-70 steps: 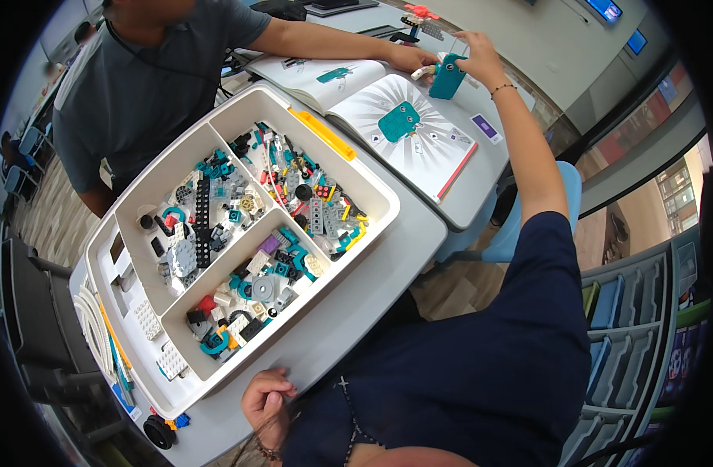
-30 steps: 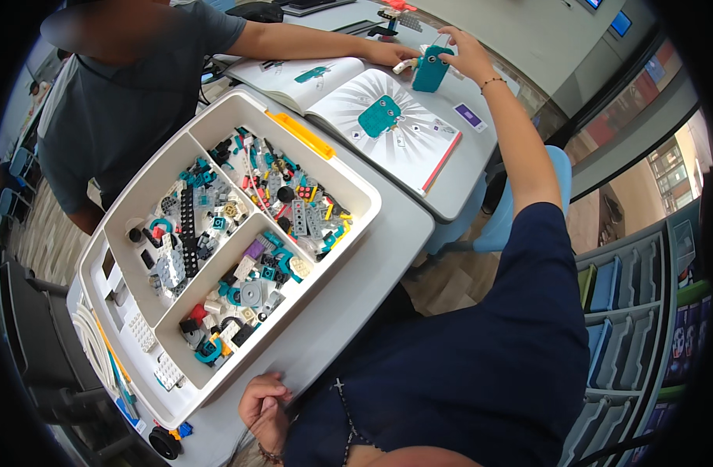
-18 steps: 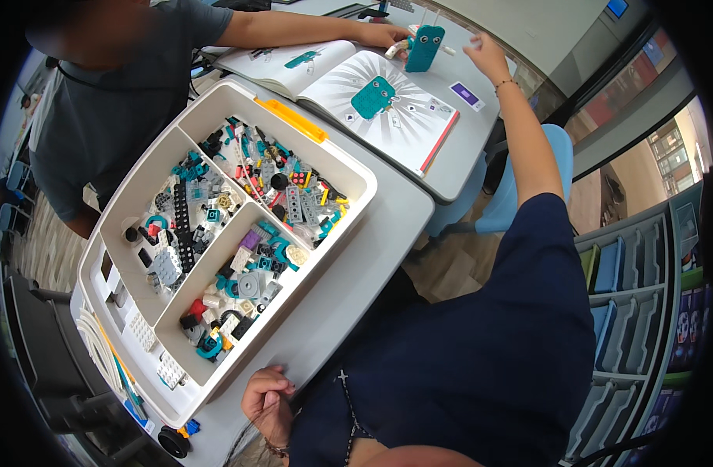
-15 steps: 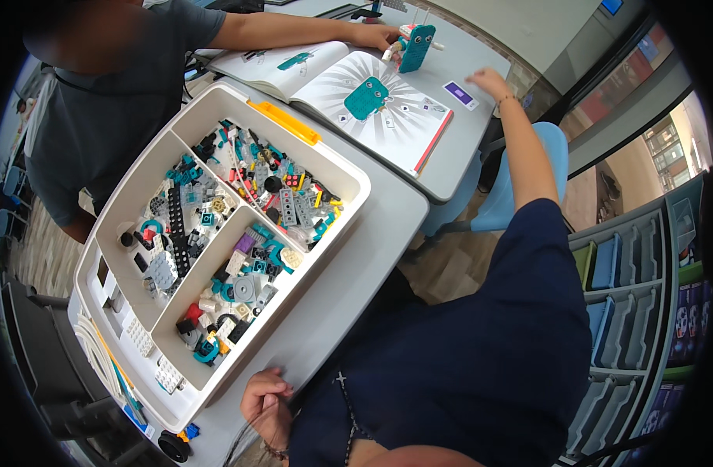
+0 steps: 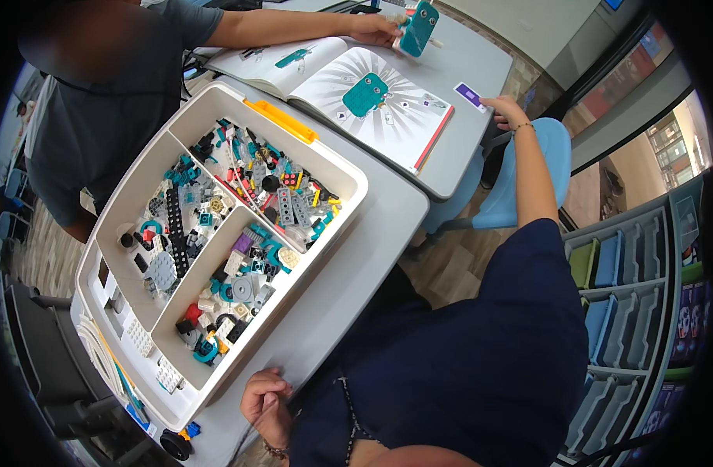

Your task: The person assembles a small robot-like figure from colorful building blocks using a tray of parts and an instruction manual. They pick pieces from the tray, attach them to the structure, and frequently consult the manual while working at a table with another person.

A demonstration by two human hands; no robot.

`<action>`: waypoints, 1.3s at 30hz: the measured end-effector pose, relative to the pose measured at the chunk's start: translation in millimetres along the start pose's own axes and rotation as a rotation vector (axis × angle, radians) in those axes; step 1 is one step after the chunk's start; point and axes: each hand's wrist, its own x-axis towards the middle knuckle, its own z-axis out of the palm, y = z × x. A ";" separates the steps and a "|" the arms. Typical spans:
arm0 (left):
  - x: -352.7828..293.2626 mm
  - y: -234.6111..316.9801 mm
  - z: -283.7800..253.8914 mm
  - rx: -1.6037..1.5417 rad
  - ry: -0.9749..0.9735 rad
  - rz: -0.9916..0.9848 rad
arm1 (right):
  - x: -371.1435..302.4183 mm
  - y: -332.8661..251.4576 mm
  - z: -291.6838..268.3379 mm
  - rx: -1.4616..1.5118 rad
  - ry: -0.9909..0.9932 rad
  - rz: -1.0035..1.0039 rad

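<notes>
My right hand point(image 5: 508, 114) reaches out at the far right with its fingers closed on the near end of a small purple and white card point(image 5: 470, 96). The card sits by the far table's right edge, beside an open picture book point(image 5: 418, 136). Close to my body, my left hand point(image 5: 267, 406) rests curled at the edge of the near table, with nothing visible in it. Across from me, another person's hand point(image 5: 374, 31) holds a teal brick-built figure point(image 5: 420, 31) with two eyes, raised above the far table.
A large white divided bin point(image 5: 216, 97) of building pieces, with a yellow latch point(image 5: 281, 121), fills much of the near table point(image 5: 372, 233). A coil of white cable point(image 5: 99, 350) lies at its left end. A blue chair point(image 5: 527, 179) stands below my right arm, and tray shelves point(image 5: 625, 311) line the right.
My right hand has come down and taken hold of the card, which has shifted right toward the table edge. The other person has lifted the teal figure. My left hand stays put.
</notes>
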 end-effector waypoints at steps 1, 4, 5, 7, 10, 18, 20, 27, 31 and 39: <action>0.7 -0.1 -0.4 -0.006 -0.006 -0.004 | 6.8 11.5 -5.1 0.090 -0.036 0.037; -1.0 0.8 0.4 -0.001 0.004 -0.009 | 2.0 17.0 -1.5 0.232 -0.135 0.055; -0.1 0.3 0.9 -0.005 -0.001 -0.006 | 4.5 22.3 -6.2 0.257 -0.147 0.061; 0.6 -0.7 -0.1 -0.013 -0.013 -0.004 | 8.9 32.9 -13.8 0.306 -0.171 0.070; -0.4 -1.7 -0.6 -0.009 -0.009 0.002 | 5.9 32.3 -12.6 0.335 -0.138 0.115; 0.1 -0.4 0.6 0.007 -0.007 0.014 | -16.6 13.4 -1.0 0.047 -0.058 -0.152; 0.4 0.1 0.3 -0.012 -0.004 0.008 | -9.5 11.2 -6.3 -0.004 -0.112 -0.136; -0.8 -2.4 0.0 0.018 -0.012 0.033 | 12.0 25.2 -12.9 0.323 -0.294 0.020; -0.4 2.4 1.4 0.015 -0.014 0.022 | 4.2 24.1 -15.6 0.655 -0.174 -0.155; 0.1 6.0 -1.8 0.021 -0.053 -0.006 | -104.2 -93.8 48.8 0.525 -0.040 -0.545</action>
